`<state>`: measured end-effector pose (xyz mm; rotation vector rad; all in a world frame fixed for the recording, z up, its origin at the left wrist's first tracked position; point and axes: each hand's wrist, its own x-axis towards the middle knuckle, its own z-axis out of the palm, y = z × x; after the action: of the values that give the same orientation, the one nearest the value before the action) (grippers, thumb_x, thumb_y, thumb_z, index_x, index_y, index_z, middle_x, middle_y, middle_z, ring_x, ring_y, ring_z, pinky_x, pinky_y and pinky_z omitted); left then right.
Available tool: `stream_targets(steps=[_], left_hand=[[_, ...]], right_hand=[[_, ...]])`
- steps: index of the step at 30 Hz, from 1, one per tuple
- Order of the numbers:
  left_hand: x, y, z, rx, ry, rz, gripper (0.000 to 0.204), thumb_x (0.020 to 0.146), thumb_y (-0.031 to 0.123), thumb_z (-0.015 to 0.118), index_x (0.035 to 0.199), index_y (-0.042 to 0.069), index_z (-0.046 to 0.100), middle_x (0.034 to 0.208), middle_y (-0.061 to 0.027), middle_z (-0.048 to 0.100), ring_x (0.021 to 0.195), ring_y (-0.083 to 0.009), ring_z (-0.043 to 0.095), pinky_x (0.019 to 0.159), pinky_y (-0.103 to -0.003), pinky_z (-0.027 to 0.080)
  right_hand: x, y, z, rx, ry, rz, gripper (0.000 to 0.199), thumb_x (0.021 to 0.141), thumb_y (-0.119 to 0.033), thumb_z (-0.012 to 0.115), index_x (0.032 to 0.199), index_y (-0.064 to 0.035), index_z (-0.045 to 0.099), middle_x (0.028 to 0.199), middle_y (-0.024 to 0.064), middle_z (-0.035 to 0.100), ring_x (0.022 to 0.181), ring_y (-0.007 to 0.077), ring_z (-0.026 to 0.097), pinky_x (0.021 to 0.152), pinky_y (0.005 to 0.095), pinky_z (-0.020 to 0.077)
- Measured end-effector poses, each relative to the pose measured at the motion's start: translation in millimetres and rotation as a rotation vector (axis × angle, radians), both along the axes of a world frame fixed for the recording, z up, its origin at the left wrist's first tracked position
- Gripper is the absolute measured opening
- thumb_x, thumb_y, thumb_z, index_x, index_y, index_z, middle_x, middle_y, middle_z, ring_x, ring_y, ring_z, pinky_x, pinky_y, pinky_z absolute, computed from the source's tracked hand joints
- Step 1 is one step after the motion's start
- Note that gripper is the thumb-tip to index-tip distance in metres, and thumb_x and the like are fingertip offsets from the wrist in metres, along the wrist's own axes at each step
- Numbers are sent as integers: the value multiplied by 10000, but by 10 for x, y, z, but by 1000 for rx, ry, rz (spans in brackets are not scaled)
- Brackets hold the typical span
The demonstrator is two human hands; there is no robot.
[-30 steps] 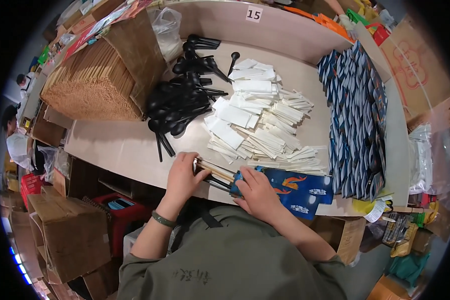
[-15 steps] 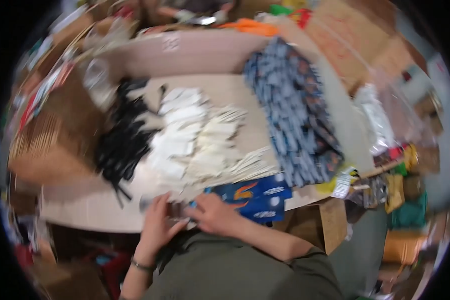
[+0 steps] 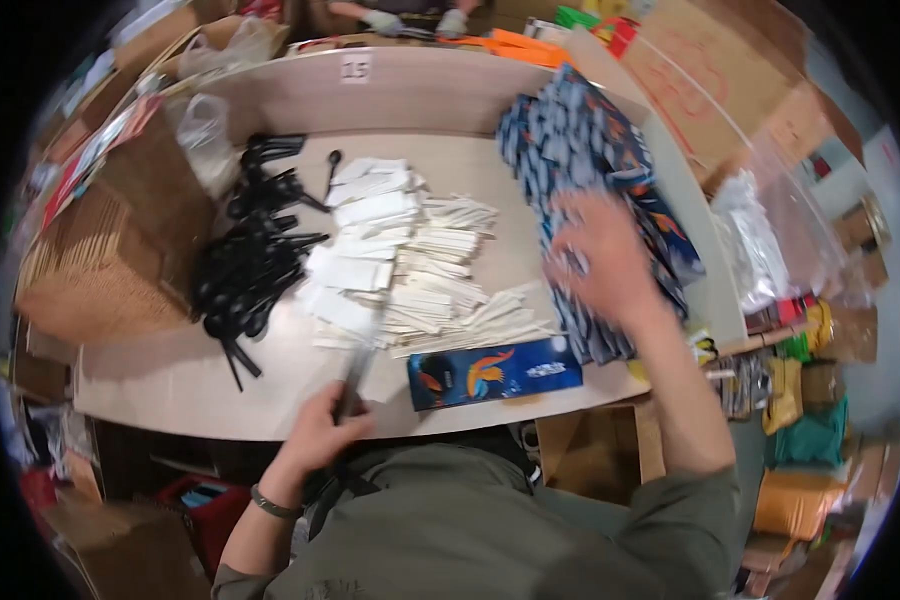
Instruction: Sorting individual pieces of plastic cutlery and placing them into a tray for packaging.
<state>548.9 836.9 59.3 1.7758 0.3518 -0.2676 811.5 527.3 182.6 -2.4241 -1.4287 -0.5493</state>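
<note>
At the table's front edge, my left hand (image 3: 322, 432) is closed on a thin, flat grey-and-dark item (image 3: 362, 362), blurred and seen nearly edge-on. My right hand (image 3: 607, 258) reaches over the long heap of blue-grey printed packets (image 3: 530, 140) on the right, its slightly blurred fingers apart; whether they touch the packets is unclear. A flat blue packet with an orange design (image 3: 495, 375) lies between my arms. Beyond it are white flat paper pieces (image 3: 362, 270) and slim cream-coloured strips (image 3: 440, 285). Black plastic spoons (image 3: 255, 260) are heaped to their left.
A stack of brown cardboard pieces (image 3: 110, 275) stands at the left beside a clear plastic bag (image 3: 206, 145). A low wall (image 3: 430, 95) borders the table's back. Across it a person's gloved hands (image 3: 382, 22) show. An open carton (image 3: 595, 450) sits below the front edge.
My right hand has moved from beside the left hand at the front edge, out to the packet heap. Where two blue packets overlapped at the front, one shows now. The left hand holds the blurred item.
</note>
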Motion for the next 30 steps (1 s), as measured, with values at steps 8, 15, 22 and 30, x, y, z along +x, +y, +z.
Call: stream_targets(steps=[8,15,22,30], left_hand=[[121,-464,-115,-41,-200,-426,525,801,145,759,1257,-9,550,1251,-134,602,1154,-210,562,1015,-337,437],[-163,-28,-219,770,-33,66,599,740,282,817,1236,65,560,1053,-139,617,948,-344,644,784,-431,539],[-254,102,-58,750,-130,-58,685,707,261,854,1296,97,544,1040,-124,616,930,-351,644,770,-435,535],[-44,102,-118,709,-293,-403,738,723,330,841,1335,90,506,990,-136,602,885,-369,637,744,-450,521]], right_hand=[[-1068,755,-1403,-112,478,480,331,767,-300,760,902,-18,649,1150,196,590,1096,390,555,933,452,472],[-1379,944,-1446,-229,737,-194,417,892,-446,659,793,-43,618,769,135,660,744,369,646,671,475,517],[-1340,1098,-1538,-186,787,-272,241,850,-253,610,772,-27,643,738,187,680,737,394,678,676,509,531],[-1598,1343,-1423,23,956,-99,230,839,-275,614,784,-60,670,722,162,673,732,384,672,674,487,533]])
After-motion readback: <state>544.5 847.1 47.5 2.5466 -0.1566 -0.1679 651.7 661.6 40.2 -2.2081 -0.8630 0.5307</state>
